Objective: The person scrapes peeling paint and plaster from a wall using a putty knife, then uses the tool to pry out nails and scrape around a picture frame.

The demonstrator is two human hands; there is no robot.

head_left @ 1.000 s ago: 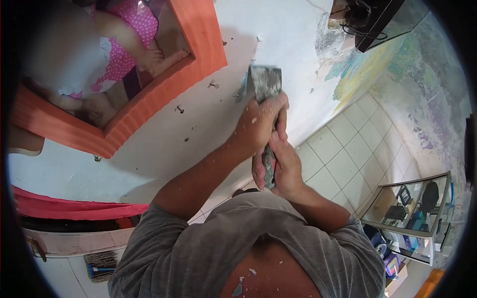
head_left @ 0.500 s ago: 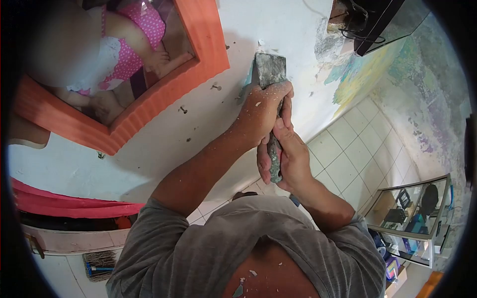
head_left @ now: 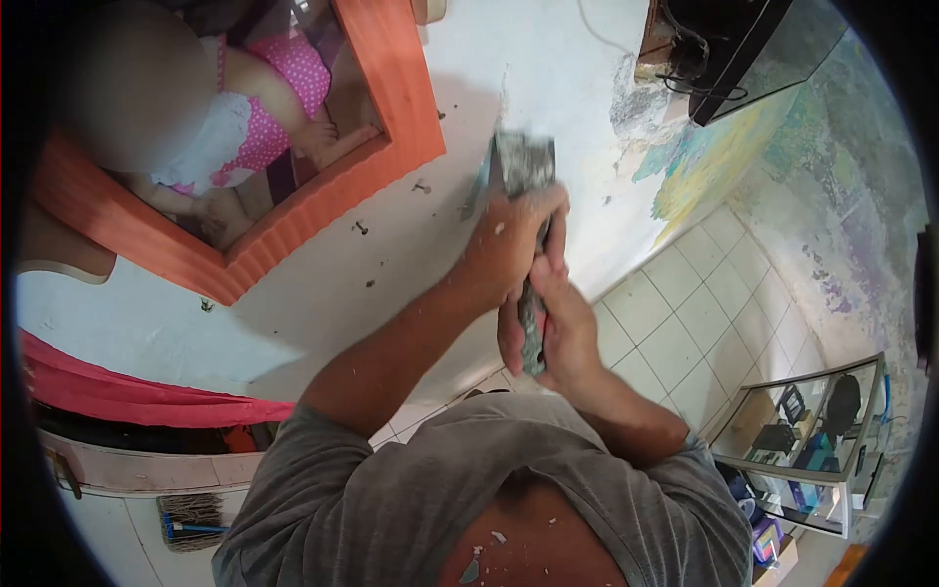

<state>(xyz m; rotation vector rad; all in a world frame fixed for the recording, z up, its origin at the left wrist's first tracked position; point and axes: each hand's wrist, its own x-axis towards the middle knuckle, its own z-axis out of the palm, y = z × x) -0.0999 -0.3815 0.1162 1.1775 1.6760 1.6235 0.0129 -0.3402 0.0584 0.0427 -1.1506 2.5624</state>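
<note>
A putty-smeared scraper (head_left: 526, 164) is held by both of my hands against the white wall, its wide blade pointing up and slightly blurred. My left hand (head_left: 511, 245) is closed round the upper handle, just under the blade. Lower down, my right hand (head_left: 569, 323) wraps the speckled handle (head_left: 532, 347), whose butt end sticks out below the fingers. Just above the blade runs a thin rough edge in the wall coating. A bluish patch (head_left: 479, 186) shows on the wall left of the blade.
An orange picture frame (head_left: 406, 93) hangs at upper left. Several screws or plugs (head_left: 360, 228) stick out of the wall below it. A dark screen (head_left: 753, 68) with cables is at upper right. A glass display case (head_left: 807, 421) stands at lower right on tiled floor (head_left: 675, 303).
The scraper and both hands have moved slightly down, towards my body. The grip looks the same. The view has shifted a little as well.
</note>
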